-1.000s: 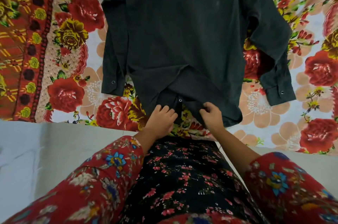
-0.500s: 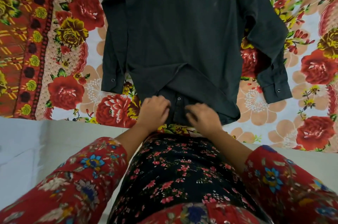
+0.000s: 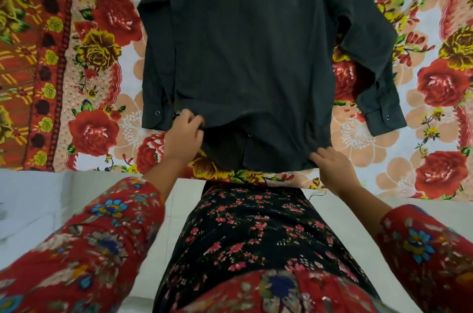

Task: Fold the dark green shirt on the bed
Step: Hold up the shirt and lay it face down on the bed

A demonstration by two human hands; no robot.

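Plainly, left hand [image 3: 183, 139] and right hand [image 3: 332, 170] each pinch the dark green shirt [image 3: 245, 51].

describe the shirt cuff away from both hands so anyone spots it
On the floral bedsheet lies the dark green shirt. Its right-hand sleeve bends outward, ending in this cuff on a pale flower; the other cuff sits beside the left hand.

My bed [image 3: 432, 186] has a floral sheet [image 3: 358, 133] on it, big red and yellow roses on white, with a red-orange patterned border [image 3: 23, 69] down my left side. The dark green shirt [image 3: 250, 56] lies spread flat on the sheet, hem toward the near edge. Its left sleeve [image 3: 158, 69] hugs the body, and the right sleeve [image 3: 371, 56] angles outward.
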